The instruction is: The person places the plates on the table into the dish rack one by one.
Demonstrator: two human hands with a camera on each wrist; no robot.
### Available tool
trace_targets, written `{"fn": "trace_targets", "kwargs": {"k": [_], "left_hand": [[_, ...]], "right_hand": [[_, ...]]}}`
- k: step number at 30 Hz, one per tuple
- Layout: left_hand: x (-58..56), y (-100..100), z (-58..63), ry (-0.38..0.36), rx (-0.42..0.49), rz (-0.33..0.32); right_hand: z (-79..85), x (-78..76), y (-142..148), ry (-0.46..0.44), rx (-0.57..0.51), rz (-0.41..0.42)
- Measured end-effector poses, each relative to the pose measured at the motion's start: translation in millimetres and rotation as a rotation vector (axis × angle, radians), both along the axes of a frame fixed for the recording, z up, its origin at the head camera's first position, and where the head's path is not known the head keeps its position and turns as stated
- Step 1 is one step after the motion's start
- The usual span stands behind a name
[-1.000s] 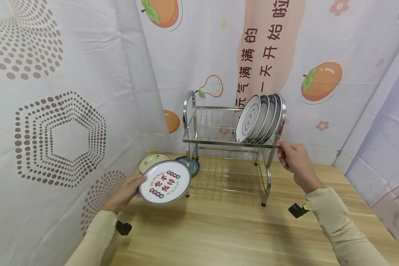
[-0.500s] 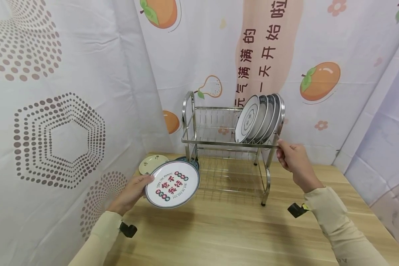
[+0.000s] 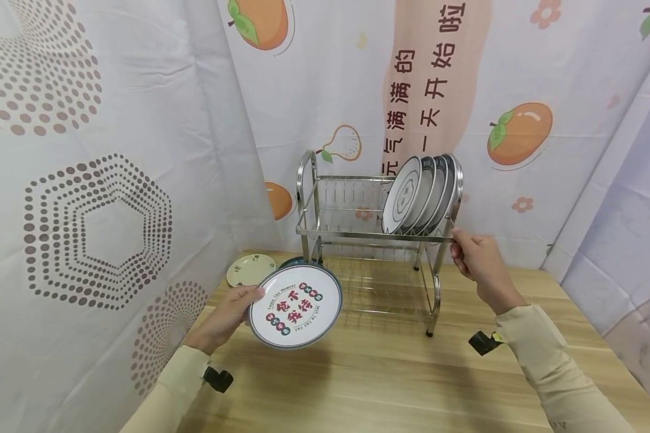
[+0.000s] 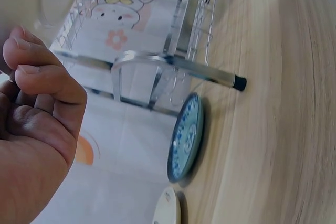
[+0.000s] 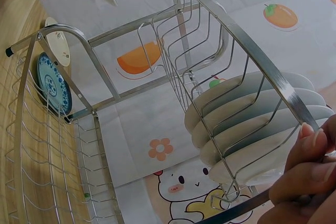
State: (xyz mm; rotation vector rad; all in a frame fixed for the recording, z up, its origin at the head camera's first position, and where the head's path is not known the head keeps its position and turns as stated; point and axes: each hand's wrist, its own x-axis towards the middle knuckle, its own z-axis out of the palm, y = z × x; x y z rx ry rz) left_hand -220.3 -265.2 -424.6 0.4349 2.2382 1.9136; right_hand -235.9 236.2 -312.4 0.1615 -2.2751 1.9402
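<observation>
My left hand (image 3: 229, 319) holds a white plate (image 3: 296, 307) by its left edge. Red characters and a dark rim mark this plate, which is tilted toward me above the table, in front of the rack's left leg. In the left wrist view the curled fingers (image 4: 44, 77) press against the plate's pale underside (image 4: 55, 3). My right hand (image 3: 479, 261) grips the front right corner of the metal dish rack (image 3: 374, 234). Several white plates with dark rims (image 3: 403, 195) stand on edge at the right end of its upper tier.
A cream plate (image 3: 249, 270) lies at the table's back left. Beside it, a blue patterned plate (image 4: 186, 137) is mostly hidden in the head view by the held plate. The lower wire tier (image 3: 371, 288) holds nothing visible. Printed curtains (image 3: 114, 240) border the wooden table (image 3: 379, 385).
My left hand has carried the white plate to the right and slightly nearer to me, covering more of the blue plate. The right hand stays at the rack's corner.
</observation>
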Motion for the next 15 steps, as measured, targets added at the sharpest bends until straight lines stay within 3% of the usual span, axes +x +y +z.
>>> {"fn": "trace_targets", "kwargs": {"k": [7, 15], "left_hand": [[3.4, 14, 7.0, -0.001, 0.018, -0.03], [6.8, 25, 5.8, -0.036, 0.028, -0.062]], "right_hand": [[2.4, 0.5, 1, -0.006, 0.009, -0.005], [0.2, 1.4, 1, -0.019, 0.002, -0.006]]}}
